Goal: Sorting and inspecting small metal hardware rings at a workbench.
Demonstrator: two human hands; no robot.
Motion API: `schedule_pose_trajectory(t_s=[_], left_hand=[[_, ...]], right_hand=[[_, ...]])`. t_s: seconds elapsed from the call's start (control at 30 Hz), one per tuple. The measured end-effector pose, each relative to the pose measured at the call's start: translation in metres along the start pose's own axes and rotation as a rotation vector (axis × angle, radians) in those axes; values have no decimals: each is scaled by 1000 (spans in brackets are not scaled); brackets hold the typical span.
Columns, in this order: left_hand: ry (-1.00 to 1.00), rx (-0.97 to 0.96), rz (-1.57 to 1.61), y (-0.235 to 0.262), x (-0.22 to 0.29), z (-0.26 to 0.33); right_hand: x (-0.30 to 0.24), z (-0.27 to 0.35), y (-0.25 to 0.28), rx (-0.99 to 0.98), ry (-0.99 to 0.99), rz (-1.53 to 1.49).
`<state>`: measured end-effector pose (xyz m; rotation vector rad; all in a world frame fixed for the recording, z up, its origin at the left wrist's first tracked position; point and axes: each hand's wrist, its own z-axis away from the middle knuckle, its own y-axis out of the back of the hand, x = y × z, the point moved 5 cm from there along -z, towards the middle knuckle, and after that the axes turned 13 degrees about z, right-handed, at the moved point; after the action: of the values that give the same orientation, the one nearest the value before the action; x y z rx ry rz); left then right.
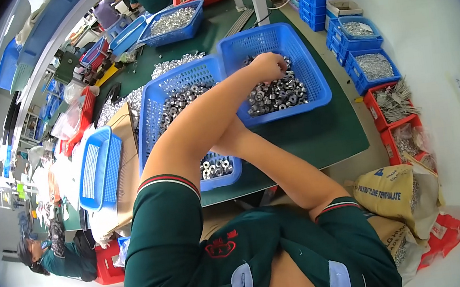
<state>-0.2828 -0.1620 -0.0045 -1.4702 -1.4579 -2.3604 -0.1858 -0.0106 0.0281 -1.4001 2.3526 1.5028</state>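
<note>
My arms are crossed over a green table. My left hand reaches to the right into a blue plastic basket holding a pile of round metal nuts. Its fingers are bunched down on nuts at the far side of the pile. My right forearm runs leftward under my left arm toward a second blue basket, which is also filled with metal nuts. The right hand itself is hidden beneath my left arm.
An empty blue basket and a cardboard box lie to the left. Loose silver parts are heaped behind the baskets. Stacked blue and red crates of parts line the floor on the right, beside sacks. Another person sits at lower left.
</note>
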Motion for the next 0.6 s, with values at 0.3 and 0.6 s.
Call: schedule_pose_trajectory(t_s=[0.3, 0.6], left_hand=[[8, 419, 234, 75, 41, 103], [80, 409, -16, 83, -42, 261]], right_hand=[[8, 3, -14, -283, 52, 402], [15, 0, -1, 139, -164, -100]])
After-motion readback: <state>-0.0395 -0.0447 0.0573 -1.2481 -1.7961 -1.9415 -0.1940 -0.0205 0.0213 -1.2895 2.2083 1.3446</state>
